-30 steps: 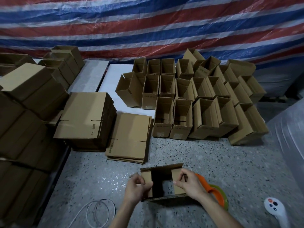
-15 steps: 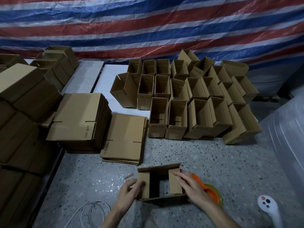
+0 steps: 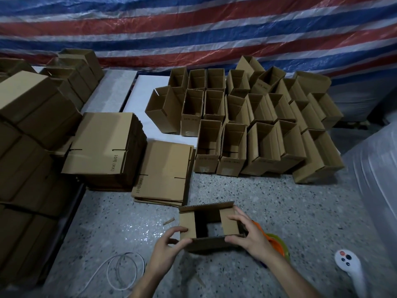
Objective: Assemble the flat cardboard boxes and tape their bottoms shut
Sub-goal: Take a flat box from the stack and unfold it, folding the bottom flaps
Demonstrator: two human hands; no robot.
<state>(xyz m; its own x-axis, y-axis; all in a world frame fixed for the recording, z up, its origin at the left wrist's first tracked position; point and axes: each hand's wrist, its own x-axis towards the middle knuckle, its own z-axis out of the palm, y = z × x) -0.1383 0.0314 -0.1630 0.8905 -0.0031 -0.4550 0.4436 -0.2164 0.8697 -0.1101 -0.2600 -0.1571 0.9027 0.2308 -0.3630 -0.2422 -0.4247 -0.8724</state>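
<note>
A small cardboard box [image 3: 209, 244] stands on the speckled floor in front of me, its end flaps partly folded in over a dark opening. My left hand [image 3: 169, 244] grips its near left corner, thumb on the near flap and fingers on the left flap. My right hand [image 3: 247, 235] grips the right side, fingers curled over the right flap. An orange and green tape dispenser [image 3: 272, 241] lies mostly hidden behind my right hand. Two stacks of flat boxes, a tall one [image 3: 103, 147] and a low one [image 3: 165, 173], lie at left.
Several assembled open boxes [image 3: 247, 125] stand in rows at the back right. Larger box stacks [image 3: 28, 130] rise along the left. A white cable coil [image 3: 122, 269] lies near left, a white controller [image 3: 350, 267] near right. A striped tarp [image 3: 193, 29] hangs behind.
Both hands have shifted from the side flaps to the near edge and corners of the box; the side flaps now lie flatter over the opening.
</note>
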